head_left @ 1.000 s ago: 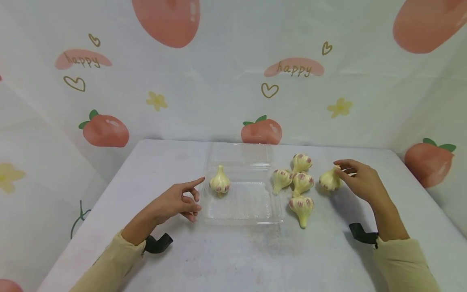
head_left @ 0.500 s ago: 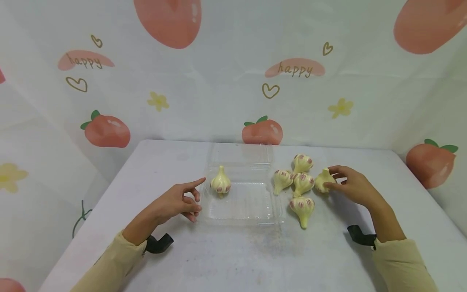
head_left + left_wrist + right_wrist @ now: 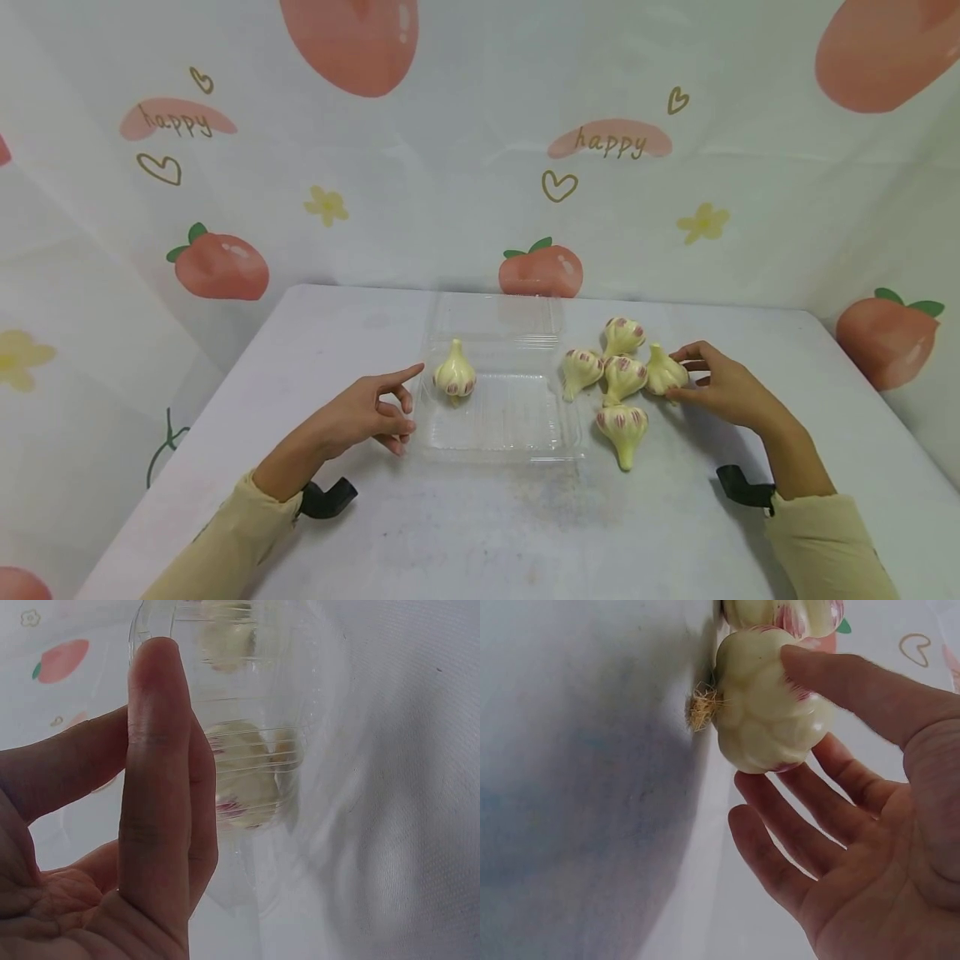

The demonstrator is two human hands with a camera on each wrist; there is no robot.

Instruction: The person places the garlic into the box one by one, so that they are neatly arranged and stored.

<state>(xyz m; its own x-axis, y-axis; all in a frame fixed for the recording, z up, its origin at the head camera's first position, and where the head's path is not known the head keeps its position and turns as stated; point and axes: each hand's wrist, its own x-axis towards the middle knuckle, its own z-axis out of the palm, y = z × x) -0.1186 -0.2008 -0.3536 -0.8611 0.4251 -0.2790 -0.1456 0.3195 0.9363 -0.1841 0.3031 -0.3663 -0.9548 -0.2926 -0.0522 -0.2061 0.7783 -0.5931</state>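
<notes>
Right hand: The right hand [image 3: 731, 390] pinches a garlic bulb [image 3: 663, 373] between thumb and fingertips, reaching it from about three o'clock.
Held bulb: Its neck points toward eleven o'clock in the head view, its roots low; whether they meet the white table [image 3: 480, 533] cannot be told.
Loose garlic: A central bulb [image 3: 624, 377] has the pinched one at its three o'clock, a far bulb [image 3: 623, 335] at twelve, a near bulb [image 3: 622, 432] at six and a side bulb [image 3: 582, 370] at nine.
Container: A clear plastic box [image 3: 498, 425] lies at nine o'clock from the group, its lid [image 3: 497, 317] folded back at twelve.
Boxed garlic: One bulb [image 3: 454, 375] sits inside toward ten o'clock, neck up.
Left hand: The left hand [image 3: 371, 408] grips nothing, index finger extended and the others loosely bent, beside the box at nine o'clock.
Backdrop: Printed fruit and hearts decorate a pale cloth [image 3: 442, 200].
</notes>
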